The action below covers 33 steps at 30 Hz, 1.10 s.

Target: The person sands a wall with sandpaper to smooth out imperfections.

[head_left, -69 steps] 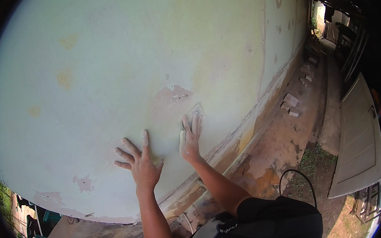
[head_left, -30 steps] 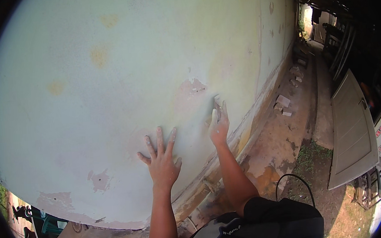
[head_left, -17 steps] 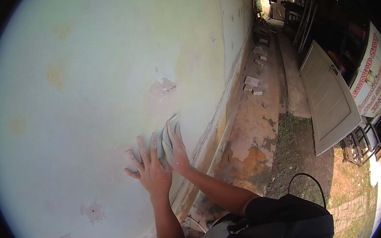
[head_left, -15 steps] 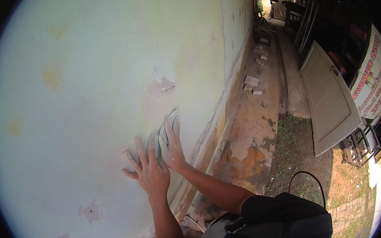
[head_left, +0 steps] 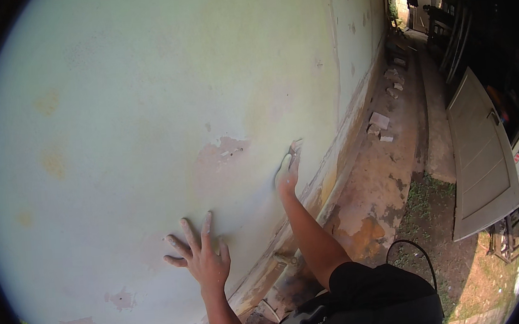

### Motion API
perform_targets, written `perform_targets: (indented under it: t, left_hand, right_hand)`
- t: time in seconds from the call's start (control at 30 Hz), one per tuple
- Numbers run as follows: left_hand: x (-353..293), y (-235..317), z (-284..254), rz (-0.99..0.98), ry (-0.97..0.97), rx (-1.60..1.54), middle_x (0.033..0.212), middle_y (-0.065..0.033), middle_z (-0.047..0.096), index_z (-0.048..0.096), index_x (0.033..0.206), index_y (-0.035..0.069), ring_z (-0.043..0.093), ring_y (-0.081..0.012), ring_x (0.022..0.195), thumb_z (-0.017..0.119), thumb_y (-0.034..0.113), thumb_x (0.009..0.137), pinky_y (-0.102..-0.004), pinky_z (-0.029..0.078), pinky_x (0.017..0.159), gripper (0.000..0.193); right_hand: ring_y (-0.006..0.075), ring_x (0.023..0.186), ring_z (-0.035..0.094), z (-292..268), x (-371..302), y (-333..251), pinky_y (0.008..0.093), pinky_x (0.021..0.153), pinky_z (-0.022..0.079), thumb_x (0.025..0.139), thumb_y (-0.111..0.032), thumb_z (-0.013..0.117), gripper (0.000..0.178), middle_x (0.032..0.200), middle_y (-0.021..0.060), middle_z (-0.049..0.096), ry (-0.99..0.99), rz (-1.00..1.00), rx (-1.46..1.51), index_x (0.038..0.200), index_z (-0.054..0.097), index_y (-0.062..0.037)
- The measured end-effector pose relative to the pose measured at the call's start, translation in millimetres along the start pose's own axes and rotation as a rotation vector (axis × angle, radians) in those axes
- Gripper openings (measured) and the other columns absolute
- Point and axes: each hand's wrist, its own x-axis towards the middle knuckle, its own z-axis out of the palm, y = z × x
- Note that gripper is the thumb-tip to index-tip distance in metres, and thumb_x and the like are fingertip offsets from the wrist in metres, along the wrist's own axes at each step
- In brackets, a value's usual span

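The left hand (head_left: 201, 259) lies flat on the pale wall (head_left: 146, 110), fingers spread, gripping nothing. A patch of peeled paint (head_left: 225, 152) sits above and between the two hands. The right hand (head_left: 287, 173) presses something small, perhaps sandpaper (head_left: 295, 147), against the wall; what it is stays hard to make out. Right of that, a few loose bricks (head_left: 380, 122) lie on the ground, and a pale door (head_left: 482, 163) leans farther off.
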Motion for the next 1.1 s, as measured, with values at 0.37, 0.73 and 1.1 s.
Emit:
perform_targets:
  t: [0.37, 0.73, 1.1]
  left_hand:
    - [-2.5, -1.5, 12.3, -0.068, 0.020, 0.222, 0.178, -0.0186, 0.012, 0.038, 0.165, 0.031, -0.009, -0.0530, 0.161, 0.086, 0.042, 0.080, -0.0807, -0.011, 0.115, 0.098]
    - [16.0, 26.8, 6.2, -0.190, 0.006, 0.100, 0.178, -0.0182, 0.011, 0.032, 0.168, 0.029, -0.010, -0.0573, 0.159, 0.090, 0.041, 0.077, -0.0835, -0.009, 0.114, 0.108]
    - [16.9, 35.5, 5.8, -0.128, -0.028, 0.147, 0.179, -0.0170, 0.004, 0.024, 0.170, 0.028, -0.010, -0.0568, 0.159, 0.092, 0.029, 0.072, -0.0827, -0.006, 0.116, 0.120]
  right_hand:
    - [0.0519, 0.160, 0.011, 22.3, -113.5, -40.4, 0.0576, 0.129, 0.011, 0.109, -0.021, 0.037, 0.055, 0.171, 0.0365, 0.016, -0.274, -0.226, -0.009, 0.155, 0.048, 0.0056]
    - [0.0487, 0.162, 0.010, 19.8, -85.1, -79.3, 0.0528, 0.130, 0.015, 0.110, -0.020, 0.040, 0.050, 0.172, 0.0338, 0.014, -0.290, -0.118, 0.080, 0.153, 0.052, 0.0037]
    - [0.0514, 0.161, 0.005, -1.6, -18.2, 11.0, 0.0548, 0.130, 0.011, 0.111, -0.018, 0.040, 0.049, 0.172, 0.0339, 0.014, 0.028, 0.157, 0.282, 0.153, 0.053, 0.0036]
